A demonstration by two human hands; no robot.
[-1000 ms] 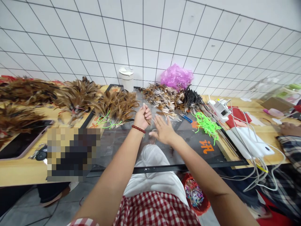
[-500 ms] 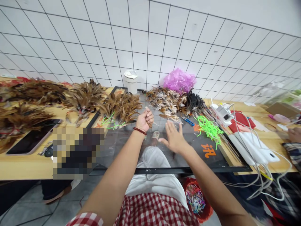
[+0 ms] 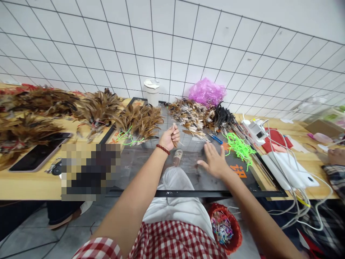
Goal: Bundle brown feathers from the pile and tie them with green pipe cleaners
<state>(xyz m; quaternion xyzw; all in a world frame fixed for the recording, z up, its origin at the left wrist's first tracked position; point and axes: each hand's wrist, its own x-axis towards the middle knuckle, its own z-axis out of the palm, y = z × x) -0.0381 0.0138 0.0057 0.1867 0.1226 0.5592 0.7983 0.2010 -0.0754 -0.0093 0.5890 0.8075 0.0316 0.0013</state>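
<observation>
My left hand [image 3: 169, 138], with a beaded bracelet at the wrist, is closed around feathers [image 3: 175, 144]; only their brown and pale ends show. Over the glass panel [image 3: 145, 169], my right hand [image 3: 214, 160] has its fingers spread and holds nothing. Just beyond its fingertips are small blue-handled snips [image 3: 216, 139]. A loose pile of brown and white feathers [image 3: 192, 117] lies ahead of both hands. Left of my left hand are brown feather bundles [image 3: 140, 120] with green ties. To the right of my right hand sits a tangle of bright green ties [image 3: 239, 145].
A white lidded cup [image 3: 152, 92] and a pink plastic bag [image 3: 207, 91] stand by the tiled wall. On the right are a white device [image 3: 254, 131] and cables. A phone [image 3: 40, 153] lies left. Below the edge is a red bin [image 3: 235, 232]. Another person's hand [image 3: 336, 157] rests far right.
My right hand has moved to the right, away from my left hand, fingers still spread. My left hand has shifted slightly right in view, still closed on the feathers.
</observation>
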